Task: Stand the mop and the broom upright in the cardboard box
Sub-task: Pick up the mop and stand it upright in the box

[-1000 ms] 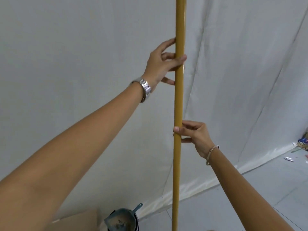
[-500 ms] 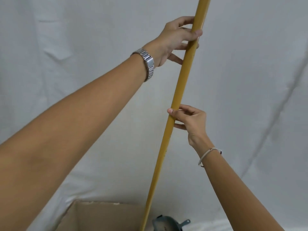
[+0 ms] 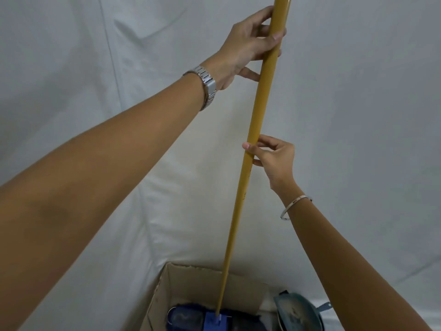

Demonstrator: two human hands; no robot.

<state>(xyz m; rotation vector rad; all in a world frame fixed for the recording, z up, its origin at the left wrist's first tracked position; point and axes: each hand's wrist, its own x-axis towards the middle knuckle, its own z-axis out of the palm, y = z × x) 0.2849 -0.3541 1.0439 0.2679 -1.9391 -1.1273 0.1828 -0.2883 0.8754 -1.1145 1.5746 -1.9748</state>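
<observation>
A long yellow pole (image 3: 257, 111) runs from the top edge down into an open cardboard box (image 3: 191, 283) at the bottom centre. Its lower end joins a blue head (image 3: 214, 320) with dark blue fibres inside the box; whether it is the mop or the broom I cannot tell. The pole leans slightly, top to the right. My left hand (image 3: 248, 44) grips the pole high up. My right hand (image 3: 274, 161) holds it lower, thumb and fingers around it. The second tool is out of view.
A teal-grey dustpan-like container (image 3: 298, 311) stands on the floor just right of the box. A white cloth backdrop (image 3: 95, 91) hangs close behind the box and drapes onto the floor.
My view has tipped downward and the box has come into sight. The pole's blue head now sits inside the box. Both hands keep the same grip on the pole.
</observation>
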